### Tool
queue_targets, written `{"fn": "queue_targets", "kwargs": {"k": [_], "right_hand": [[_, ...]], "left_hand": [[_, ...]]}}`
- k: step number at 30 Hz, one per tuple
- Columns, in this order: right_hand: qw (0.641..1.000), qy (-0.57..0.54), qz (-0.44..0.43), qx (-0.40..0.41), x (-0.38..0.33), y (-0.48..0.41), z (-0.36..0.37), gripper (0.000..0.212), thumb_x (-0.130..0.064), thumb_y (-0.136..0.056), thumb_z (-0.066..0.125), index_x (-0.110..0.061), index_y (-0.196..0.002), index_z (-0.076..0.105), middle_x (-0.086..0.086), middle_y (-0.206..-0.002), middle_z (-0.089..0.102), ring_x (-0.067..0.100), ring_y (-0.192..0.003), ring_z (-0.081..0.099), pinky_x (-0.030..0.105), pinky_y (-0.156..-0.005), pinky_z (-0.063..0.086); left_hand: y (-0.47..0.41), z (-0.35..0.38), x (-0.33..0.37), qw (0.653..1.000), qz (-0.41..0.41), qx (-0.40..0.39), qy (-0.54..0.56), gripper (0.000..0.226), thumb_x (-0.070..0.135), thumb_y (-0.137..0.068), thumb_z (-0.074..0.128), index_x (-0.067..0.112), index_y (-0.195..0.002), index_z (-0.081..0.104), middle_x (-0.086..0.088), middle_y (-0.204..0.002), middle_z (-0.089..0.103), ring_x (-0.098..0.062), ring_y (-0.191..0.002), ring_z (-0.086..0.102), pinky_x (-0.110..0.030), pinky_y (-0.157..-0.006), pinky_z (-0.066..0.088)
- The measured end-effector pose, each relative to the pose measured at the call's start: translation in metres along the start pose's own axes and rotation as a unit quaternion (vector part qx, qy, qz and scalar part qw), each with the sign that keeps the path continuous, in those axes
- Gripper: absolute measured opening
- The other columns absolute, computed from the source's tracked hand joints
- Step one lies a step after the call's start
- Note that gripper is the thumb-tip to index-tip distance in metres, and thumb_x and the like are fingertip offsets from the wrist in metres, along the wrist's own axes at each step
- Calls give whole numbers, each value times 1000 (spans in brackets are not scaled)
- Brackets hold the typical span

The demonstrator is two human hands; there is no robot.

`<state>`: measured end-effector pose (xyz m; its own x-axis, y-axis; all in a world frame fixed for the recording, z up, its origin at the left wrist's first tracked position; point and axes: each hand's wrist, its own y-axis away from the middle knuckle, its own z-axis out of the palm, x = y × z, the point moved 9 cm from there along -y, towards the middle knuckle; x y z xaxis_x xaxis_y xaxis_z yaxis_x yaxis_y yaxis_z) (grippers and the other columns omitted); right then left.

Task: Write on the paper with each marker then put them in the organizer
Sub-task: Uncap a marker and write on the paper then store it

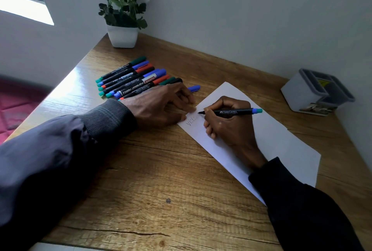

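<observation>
Right hand (227,128) pinches Faber-Castell marker (234,112), tip toward 9 o'clock; left hand (161,107) flat, pinning paper (281,150) (advise light, steady strokes).

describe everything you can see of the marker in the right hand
The marker is slim, with a black plastic-looking barrel printed Faber-Castell in white, a blue band and teal end at the back, and a bare dark tip. It lies almost level, tip pointing left, on or just above the white paper. The right hand pinches it near the tip.
</observation>
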<state>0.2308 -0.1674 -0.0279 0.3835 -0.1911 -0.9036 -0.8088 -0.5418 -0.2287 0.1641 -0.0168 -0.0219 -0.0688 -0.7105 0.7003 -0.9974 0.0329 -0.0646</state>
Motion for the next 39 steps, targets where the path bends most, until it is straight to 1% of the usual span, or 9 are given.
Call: {"fn": "queue_targets", "kwargs": {"k": [6,13,21,26,29,32,34,36,39], "right_hand": [[1000,2,18,7,6,-3,-3,13,4,-89,71,2,-77,66,17,-63,69,25,-46,66,27,-43,51],[987,-131,79,51,17,-7,-15,10,2,-96,64,2,-89,71,17,-70,71,21,-55,65,25,-50,52],[928,-313,195,47,23,-10,-14,11,4,-94,59,7,-95,69,13,-70,66,15,-57,60,18,-48,47],[900,-360,244,31,22,-7,-17,12,-1,-93,61,5,-93,72,13,-74,66,13,-59,60,16,-49,48],[904,-361,230,22,14,-5,-23,15,-3,-94,60,5,-95,73,12,-75,67,13,-61,61,16,-52,50],[907,-364,210,2,7,-2,-32,24,-8,-97,55,7,-102,72,13,-78,69,14,-64,64,18,-56,54],[911,-360,201,-8,4,0,-34,27,-11,-98,53,8,-105,72,14,-79,69,16,-66,65,20,-58,55],[918,-344,196,8,3,1,-37,21,-10,-99,55,4,-98,71,14,-76,69,18,-63,65,21,-56,55],[934,-310,172,32,0,0,-40,15,-6,-99,59,-1,-89,68,13,-71,69,19,-58,65,23,-53,55]], "left_hand": [[0,0,-1,1000,0,2,5,43,18,-88,74,20,-126,55,35,-95,44,44,-80,37,12,-67,31],[1,0,1,1000,6,9,-6,41,19,-88,74,25,-124,54,35,-95,43,44,-79,36,12,-66,31],[3,-2,5,1000,22,15,-13,42,18,-87,75,20,-125,57,32,-101,48,42,-87,39,11,-71,33],[3,-2,5,999,33,8,5,36,16,-90,72,20,-123,58,31,-106,53,36,-93,45,8,-74,36],[0,-10,7,998,51,34,-23,27,15,-90,69,25,-114,65,22,-113,58,23,-98,55,-1,-80,46],[-3,-28,5,989,73,132,-14,22,9,-89,69,16,-109,75,4,-116,67,-5,-103,66,-21,-87,57],[-6,-39,0,980,46,193,-26,20,12,-88,71,14,-107,76,1,-109,70,-9,-97,68,-28,-85,59],[-16,-41,-4,977,3,206,-53,21,18,-87,73,15,-108,75,1,-108,70,-9,-95,67,-30,-85,59],[-35,-35,-1,972,-43,183,-142,27,25,-86,75,15,-111,73,-1,-113,68,-14,-98,64,-24,-81,51]]}}
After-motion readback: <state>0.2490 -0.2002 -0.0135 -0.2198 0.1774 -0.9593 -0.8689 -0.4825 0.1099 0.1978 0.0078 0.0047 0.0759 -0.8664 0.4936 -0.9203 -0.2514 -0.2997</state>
